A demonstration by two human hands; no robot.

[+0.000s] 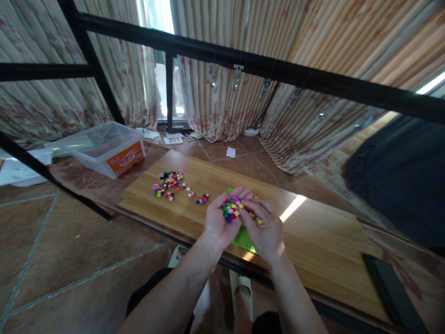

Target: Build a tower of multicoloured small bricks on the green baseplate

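Note:
My left hand (218, 226) is cupped palm up over the wooden board, with a heap of small coloured building bricks (231, 208) lying in it. Against that heap, the bent fingers of my right hand (266, 227) press together on some bricks. More bricks (256, 218) show beneath the right fingers. A green studded baseplate (244, 240) lies under both hands, mostly hidden by them. To the left, a loose pile of bricks (170, 184) is spread on the board, and a small cluster (203, 200) sits nearer my left hand.
The wooden board (323, 236) rests on a cloth-covered bench. A clear plastic box (104, 147) with an orange label stands at its left end. A dark flat object (392, 290) lies at the right end. A black metal rail (222, 51) crosses in front of the curtains.

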